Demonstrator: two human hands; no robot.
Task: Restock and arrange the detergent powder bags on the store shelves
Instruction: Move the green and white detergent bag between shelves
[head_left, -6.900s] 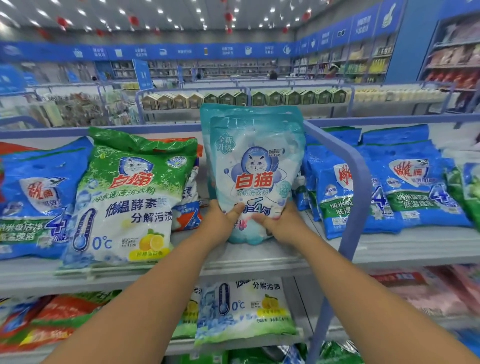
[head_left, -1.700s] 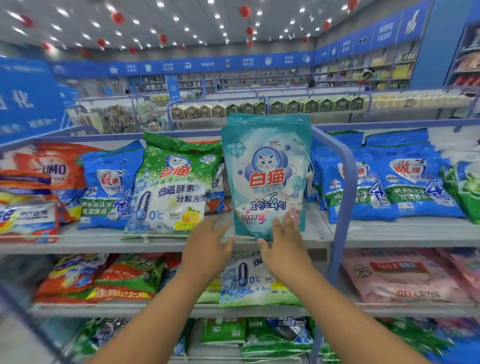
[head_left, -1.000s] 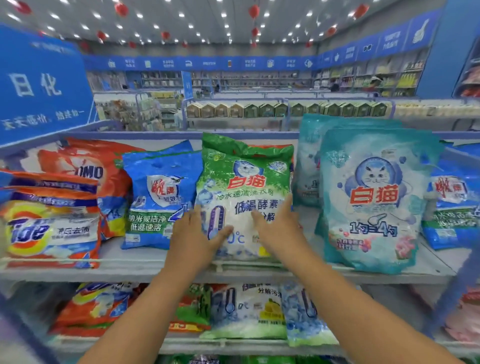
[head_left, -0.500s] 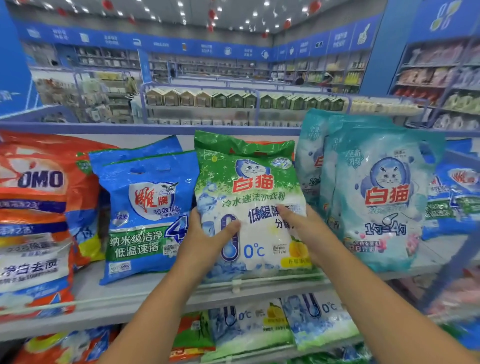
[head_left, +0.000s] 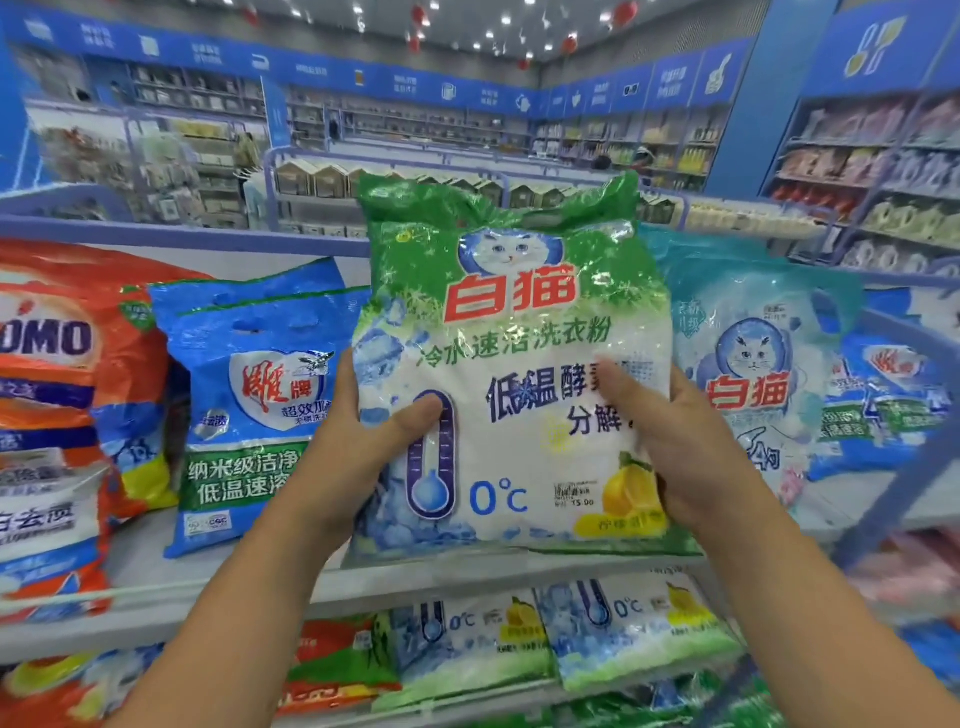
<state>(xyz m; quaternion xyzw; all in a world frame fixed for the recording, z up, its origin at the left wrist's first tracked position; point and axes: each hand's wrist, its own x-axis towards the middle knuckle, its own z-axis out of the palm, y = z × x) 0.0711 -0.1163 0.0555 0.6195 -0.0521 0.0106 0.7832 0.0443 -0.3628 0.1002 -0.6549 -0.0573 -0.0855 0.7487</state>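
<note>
Both hands hold one green and white bag (head_left: 511, 364) of detergent powder upright in front of the upper shelf (head_left: 156, 566), its bottom edge level with the shelf's front edge. The left hand (head_left: 358, 441) is closed on the bag's left side, thumb across the printed thermometer and fingers hidden behind. The right hand (head_left: 670, 441) is closed on the right side, thumb over the dark lettering. Whether the bag's base touches the shelf cannot be told.

On the shelf to the left stands a blue bag (head_left: 254, 405), and at the left end an orange bag (head_left: 62, 364). To the right, just behind the held bag, stands a pale teal bag (head_left: 753, 364) with a cat face. On the lower shelf (head_left: 441, 701), bags with the same lemon print (head_left: 639, 634) lie flat near its front edge.
</note>
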